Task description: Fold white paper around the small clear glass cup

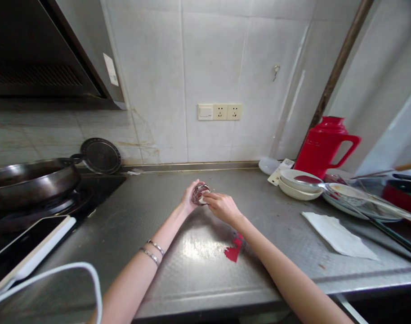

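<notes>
Above the middle of the steel counter, my left hand wraps round a small clear glass. Its round mouth faces me, and the rim catches the light. My right hand reaches to that mouth with its fingers pinched together. Between those fingertips and the glass shows a small white piece, too small to tell if it is paper or cloth. Below the hands, on the counter, lies a torn red scrap, partly hidden by my right forearm.
A wok sits on the stove at left, beside a phone with a white cable. At right are a red thermos, stacked bowls, plates with long utensils, and a folded white tissue. Sockets line the tiled wall.
</notes>
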A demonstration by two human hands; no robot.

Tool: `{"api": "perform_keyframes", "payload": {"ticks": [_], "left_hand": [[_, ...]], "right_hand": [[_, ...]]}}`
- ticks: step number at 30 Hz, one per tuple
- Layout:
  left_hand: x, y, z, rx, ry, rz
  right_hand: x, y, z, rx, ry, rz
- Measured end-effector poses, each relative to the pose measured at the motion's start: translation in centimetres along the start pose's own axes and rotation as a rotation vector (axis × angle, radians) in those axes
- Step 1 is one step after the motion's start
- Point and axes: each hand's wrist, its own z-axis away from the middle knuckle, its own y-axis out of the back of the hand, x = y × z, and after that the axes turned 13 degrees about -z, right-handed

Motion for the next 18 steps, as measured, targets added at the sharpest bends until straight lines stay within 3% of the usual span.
{"api": "perform_keyframes", "payload": {"ticks": [9,12,15,18], "left_hand": [[-1.5,-0.7,0.6,0.092,-0.160,0.099],[-1.8,-0.9,0.6,0.106,-0.196,0.088],[-1.9,-1.0,0.5,0.094,-0.201,0.111],[-1.3,-0.7,0.5,-0.007,-0.157,0.129]], "right_hand": [[-2.4,-2.2,-0.6,0.177,-0.134,-0.408],[-2.4,-3.1,-0.8,0.304,-0.164,-0.544],[-1.9,-3.8,-0.8,0.395,-0.148,-0.495],[-1.4,-3.4,-0.6,0.306,-0.113,-0.306]]}}
